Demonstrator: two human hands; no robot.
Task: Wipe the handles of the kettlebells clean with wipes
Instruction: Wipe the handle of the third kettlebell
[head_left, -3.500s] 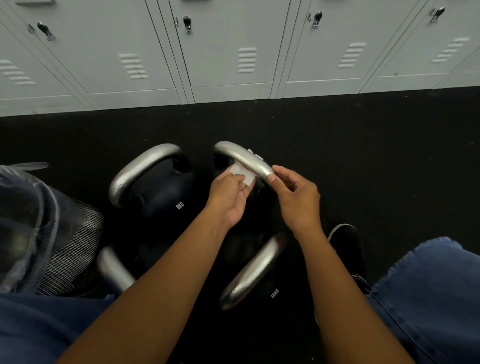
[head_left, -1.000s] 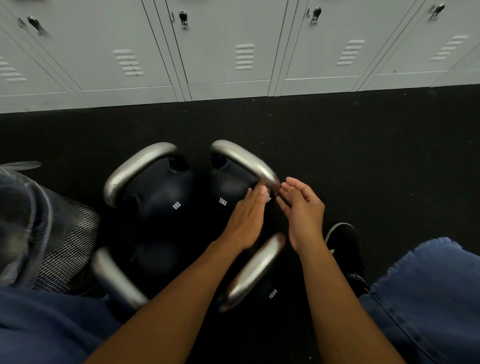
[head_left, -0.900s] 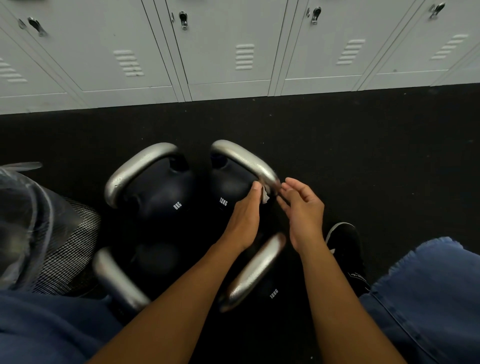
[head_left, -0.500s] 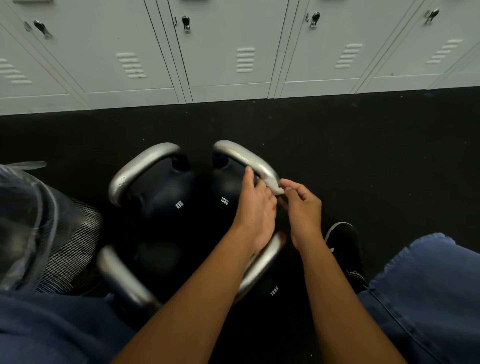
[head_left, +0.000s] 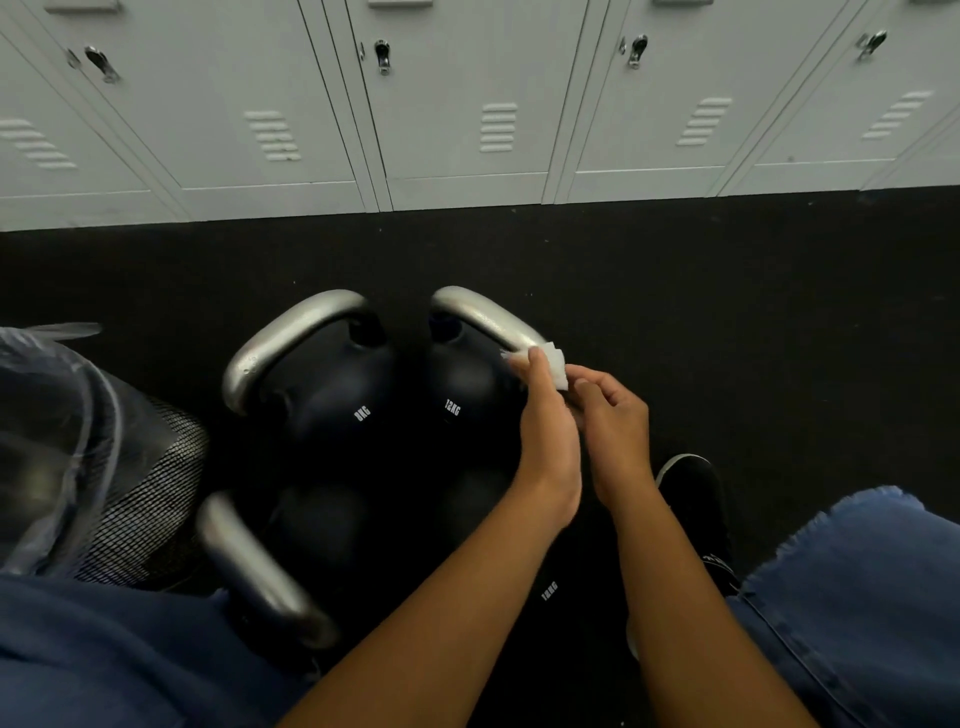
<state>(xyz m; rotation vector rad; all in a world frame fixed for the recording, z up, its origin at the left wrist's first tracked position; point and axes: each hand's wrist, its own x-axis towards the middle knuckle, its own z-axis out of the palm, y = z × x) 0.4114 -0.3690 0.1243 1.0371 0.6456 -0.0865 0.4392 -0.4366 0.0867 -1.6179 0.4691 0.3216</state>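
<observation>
Head view: left hand (head_left: 548, 415) pinching small white wipe (head_left: 555, 368) against near end of silver steel handle (head_left: 491, 319) of black 12 kg kettlebell (head_left: 460, 384), at 12 o'clock of wrist. Raised since half-second-earlier frame, wipe now exposed. Right hand (head_left: 615, 423) loosely curled at 3 o'clock, fingertips touching wipe.

- The left hand (head_left: 548, 421), which 3.5 seconds ago pressed the white wipe (head_left: 555, 368) to the middle of the 12KG kettlebell's silver handle (head_left: 485, 319), now holds it at the handle's near right end.
- The wipe, barely visible a second ago, now shows above the left fingers.
- The right hand (head_left: 615, 426), earlier steadying the handle, is off it, fingers curled just beside the wipe.
- The left forearm now covers the nearest kettlebell's handle.
</observation>
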